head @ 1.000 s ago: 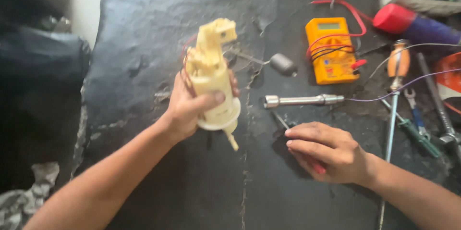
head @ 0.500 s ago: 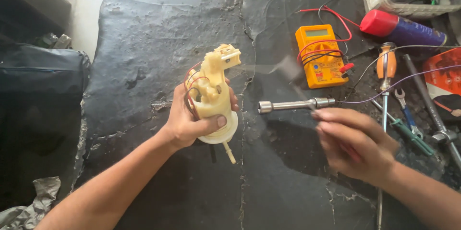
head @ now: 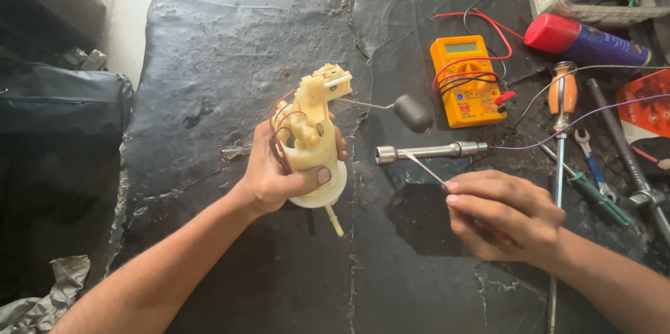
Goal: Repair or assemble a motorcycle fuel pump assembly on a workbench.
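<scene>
The left hand (head: 279, 173) grips 1 cream plastic pump assembly (head: 313, 140), fingers wrapped round its body and the thumb pressed across the front just above its round white base. The assembly stands nearly upright above the black mat (head: 230, 41): its long axis runs from the base, by the heel of the thumb, up and slightly right to the blocky top beyond the fingertips. 1 short white nozzle (head: 333, 220) sticks down and to the right below the thumb. Red and dark wires loop along the side under the fingers. From the top, 1 thin wire arm reaches right to 1 dark float (head: 413, 113), which points away from the hand toward the meter.

The right hand (head: 504, 215) is closed narrowly, thumb and forefinger pinching 1 thin pale rod (head: 423, 168) that angles up and left from the fingertips. Just beyond its tip lies 1 steel socket wrench (head: 430, 152), lengthwise left to right, near the fingers but apart from them.

Past the knuckles sit 1 orange multimeter (head: 466, 81) with red and black leads, 1 orange-handled screwdriver (head: 561, 97), 1 spray can (head: 585, 41) with a red cap, and 1 green-handled tool (head: 594, 196). Other tools at the right edge are too cluttered to count.
</scene>
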